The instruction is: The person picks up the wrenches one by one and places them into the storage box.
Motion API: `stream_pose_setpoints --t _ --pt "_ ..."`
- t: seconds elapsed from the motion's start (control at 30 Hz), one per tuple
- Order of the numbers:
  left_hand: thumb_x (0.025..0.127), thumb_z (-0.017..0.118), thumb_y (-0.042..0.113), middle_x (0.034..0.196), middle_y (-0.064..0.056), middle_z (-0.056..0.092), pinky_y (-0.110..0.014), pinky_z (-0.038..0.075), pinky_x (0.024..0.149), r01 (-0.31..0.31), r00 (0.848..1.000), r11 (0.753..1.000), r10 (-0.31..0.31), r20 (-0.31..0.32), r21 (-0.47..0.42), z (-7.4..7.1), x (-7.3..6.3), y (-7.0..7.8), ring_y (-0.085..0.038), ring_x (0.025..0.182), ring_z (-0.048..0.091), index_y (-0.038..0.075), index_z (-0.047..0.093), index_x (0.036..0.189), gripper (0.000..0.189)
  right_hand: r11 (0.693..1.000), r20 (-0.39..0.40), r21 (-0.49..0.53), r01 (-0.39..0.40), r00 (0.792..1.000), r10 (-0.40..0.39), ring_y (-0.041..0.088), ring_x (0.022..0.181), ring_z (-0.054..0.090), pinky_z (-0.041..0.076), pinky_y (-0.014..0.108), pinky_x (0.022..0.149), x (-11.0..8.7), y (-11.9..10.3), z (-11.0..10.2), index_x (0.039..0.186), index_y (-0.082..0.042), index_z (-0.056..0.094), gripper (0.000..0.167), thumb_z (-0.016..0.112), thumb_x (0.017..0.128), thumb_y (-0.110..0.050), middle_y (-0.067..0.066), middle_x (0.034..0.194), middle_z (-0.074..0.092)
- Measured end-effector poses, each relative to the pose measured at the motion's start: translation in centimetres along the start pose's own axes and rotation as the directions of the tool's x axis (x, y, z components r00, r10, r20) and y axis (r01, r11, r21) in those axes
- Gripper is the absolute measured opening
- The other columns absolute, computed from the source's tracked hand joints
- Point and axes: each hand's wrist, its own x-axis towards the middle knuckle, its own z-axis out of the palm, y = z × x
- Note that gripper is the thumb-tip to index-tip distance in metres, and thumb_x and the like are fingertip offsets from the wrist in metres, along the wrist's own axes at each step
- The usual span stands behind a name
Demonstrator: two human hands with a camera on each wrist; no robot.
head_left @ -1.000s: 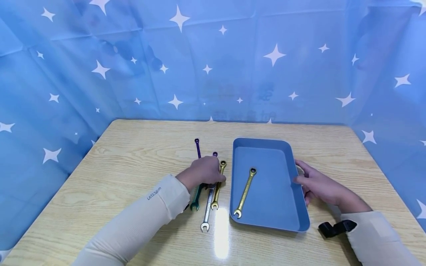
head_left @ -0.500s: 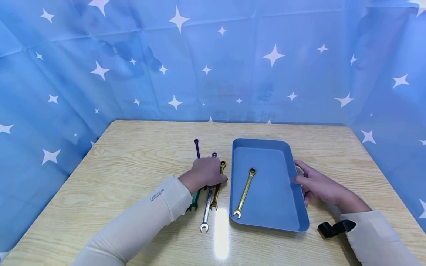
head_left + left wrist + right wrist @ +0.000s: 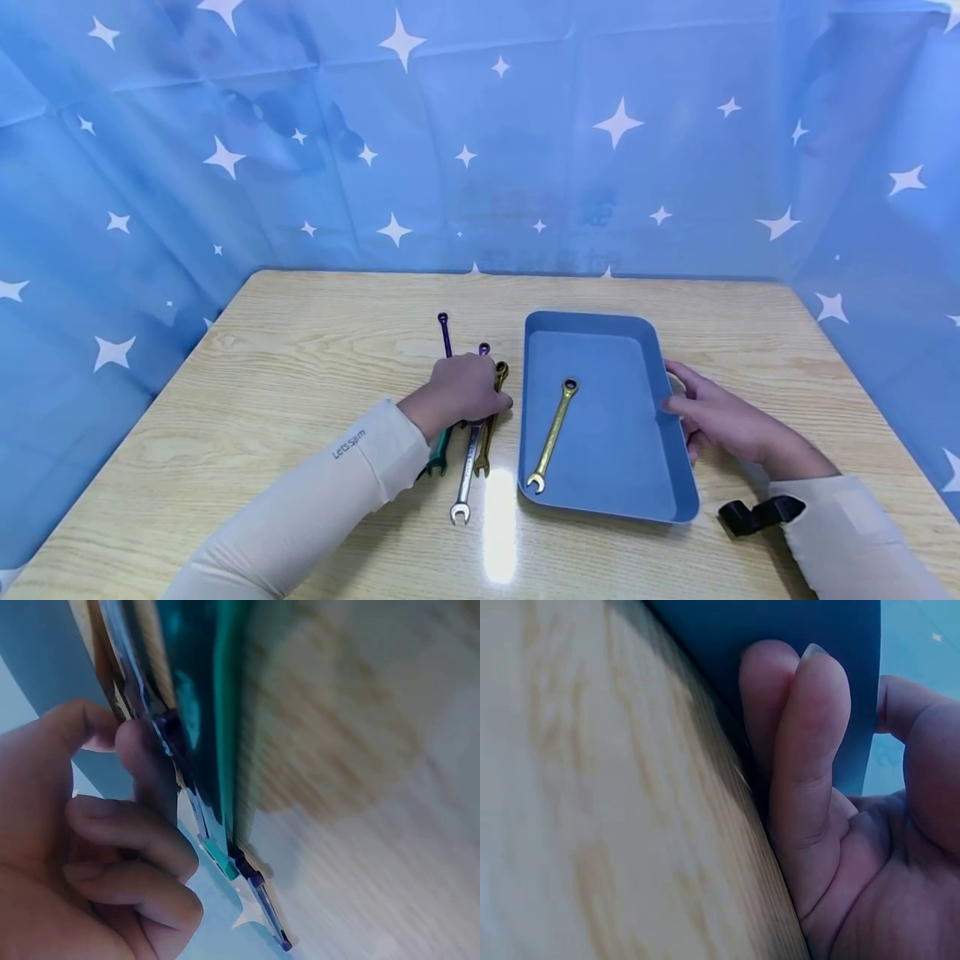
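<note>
In the head view, my left hand (image 3: 467, 387) is over a group of wrenches left of the blue tray (image 3: 626, 417). Thumb and index finger pinch a dark gold wrench (image 3: 483, 458), the one closest to the tray. Beside it lie a silver wrench (image 3: 465, 479) and a green wrench (image 3: 202, 690), their middles hidden by the hand. A purple wrench (image 3: 446, 335) pokes out beyond the knuckles. My right hand (image 3: 723, 425) holds the tray's right wall, thumb over the rim and fingers against the outside (image 3: 810, 742). One yellow-gold wrench (image 3: 553, 435) lies inside the tray.
Under everything is a wooden table (image 3: 322, 333). A blue cloth with white stars (image 3: 525, 125) hangs behind and along the sides. From the right sleeve sticks out a black piece (image 3: 759, 515).
The gold wrench under my left hand has turned slightly and looks darker, its lower end shifted a little left. My right hand and the tray stay where they were.
</note>
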Motion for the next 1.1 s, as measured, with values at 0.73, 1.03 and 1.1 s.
stream_pose_setpoints --t 0.73,1.03,1.1 --pt "0.092 0.062 0.032 0.041 0.009 0.024 -0.027 0.027 0.041 -0.001 1.000 0.998 0.002 0.020 -0.058 -0.1 -0.2 -0.7 -0.010 0.039 0.029 0.021 0.036 0.045 0.055 0.999 0.039 0.022 0.023 0.999 -0.024 0.026 0.060 0.069 0.058 0.046 0.055 0.1 0.2 -0.3 0.159 -0.018 -0.015 0.080 0.046 0.107 -0.020 0.018 0.095 0.072" --pt "0.098 0.059 0.028 0.042 0.009 0.030 -0.024 0.025 0.041 -0.070 0.996 0.984 0.079 0.048 -0.162 -0.2 -0.4 -1.7 -0.008 0.038 0.028 0.021 0.037 0.047 0.056 1.000 0.038 0.020 0.012 0.999 -0.013 0.027 0.060 0.069 0.058 0.047 0.056 0.0 0.3 -0.3 0.159 -0.020 -0.016 0.079 0.043 0.107 -0.019 0.022 0.101 0.072" --pt "0.099 0.058 0.028 0.043 0.009 0.032 -0.024 0.028 0.043 -0.088 0.994 0.974 0.099 0.044 -0.207 -0.1 -0.5 -2.1 -0.008 0.039 0.029 0.020 0.037 0.049 0.055 1.000 0.036 0.020 0.013 0.999 -0.013 0.027 0.060 0.068 0.058 0.047 0.056 0.0 0.3 -0.3 0.159 -0.020 -0.016 0.079 0.043 0.107 -0.020 0.022 0.100 0.072"
